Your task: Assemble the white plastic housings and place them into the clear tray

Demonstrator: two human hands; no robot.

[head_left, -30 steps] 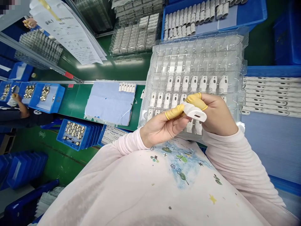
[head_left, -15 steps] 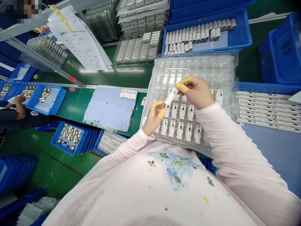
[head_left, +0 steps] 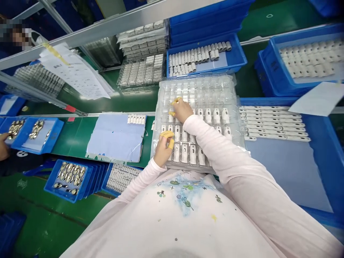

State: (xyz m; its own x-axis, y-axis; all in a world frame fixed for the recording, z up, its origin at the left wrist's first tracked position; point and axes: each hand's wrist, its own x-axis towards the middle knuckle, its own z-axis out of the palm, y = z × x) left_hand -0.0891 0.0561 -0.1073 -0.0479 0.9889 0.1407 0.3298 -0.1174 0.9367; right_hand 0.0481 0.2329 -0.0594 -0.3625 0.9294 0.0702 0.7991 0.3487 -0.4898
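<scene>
A clear blister tray (head_left: 204, 86) lies in front of me, its near rows filled with white plastic parts (head_left: 216, 115). My right hand (head_left: 181, 109), with yellow finger cots, reaches over the tray's left side. Its fingertips pinch a white part (head_left: 171, 116) at an empty pocket. My left hand (head_left: 163, 148), also wearing yellow cots, rests curled on the tray's near-left corner, thumb and forefinger closed against the rim. Pale pink sleeves cover both of my arms.
Blue bins of white parts stand behind the tray (head_left: 204, 53) and at the far right (head_left: 303, 61). White strips (head_left: 271, 122) lie to the right. A light-blue cloth (head_left: 115, 138) lies on the green belt to the left. Another person's hand (head_left: 3, 147) is beside bins of metal parts (head_left: 32, 130).
My right hand carried the white part from near my chest out to the tray's left side. My left hand let go of it and settled on the tray's near-left corner. The view lifted.
</scene>
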